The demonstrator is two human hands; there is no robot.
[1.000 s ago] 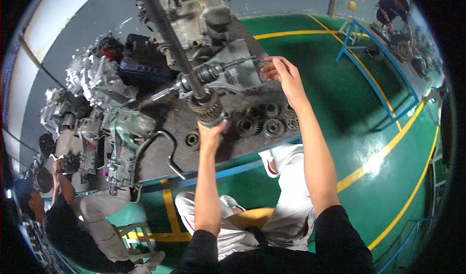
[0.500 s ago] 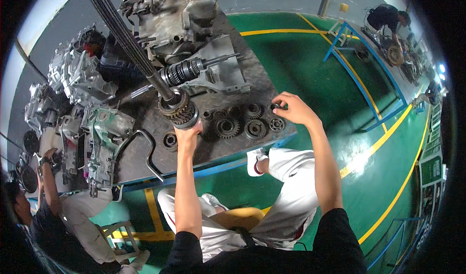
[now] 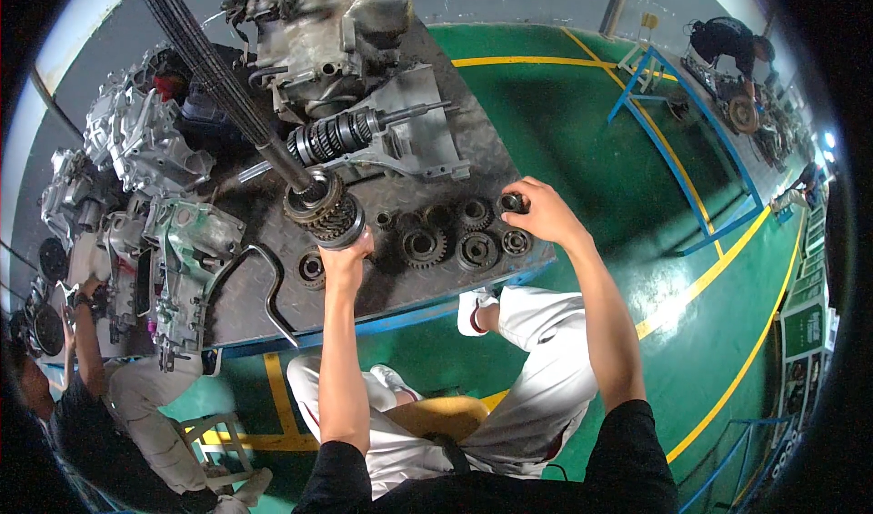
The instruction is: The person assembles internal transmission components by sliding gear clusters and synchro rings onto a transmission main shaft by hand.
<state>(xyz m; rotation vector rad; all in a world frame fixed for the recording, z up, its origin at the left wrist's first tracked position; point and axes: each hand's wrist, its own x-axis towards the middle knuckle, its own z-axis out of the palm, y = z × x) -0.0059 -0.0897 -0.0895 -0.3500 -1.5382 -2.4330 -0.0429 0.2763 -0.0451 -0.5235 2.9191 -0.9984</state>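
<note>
My left hand (image 3: 350, 252) is wrapped round the gear end of a long splined gear shaft (image 3: 218, 77). The shaft leans up and to the left over the table, with toothed rings stacked just above my fingers. At the table's right corner my right hand (image 3: 544, 214) has its thumb and fingers closed on a small dark ring (image 3: 511, 203). Whether the ring is raised off the metal is hard to see. Between my hands lie several loose gears, among them a large gear (image 3: 424, 246), a flat gear (image 3: 477, 251) and a bearing (image 3: 516, 241).
A second gear shaft (image 3: 332, 137) rests against a grey casing (image 3: 423, 141), with a big gearbox (image 3: 341, 41) behind. Silver housings (image 3: 145, 132) and a bent black bar (image 3: 273, 287) occupy the left. One co-worker (image 3: 86, 423) sits at left; another person (image 3: 727, 45) bends at far right.
My left hand and the splined shaft have shifted slightly left, the shaft tilting further. My right hand has moved a little left, and the small ring shows more plainly in its fingers.
</note>
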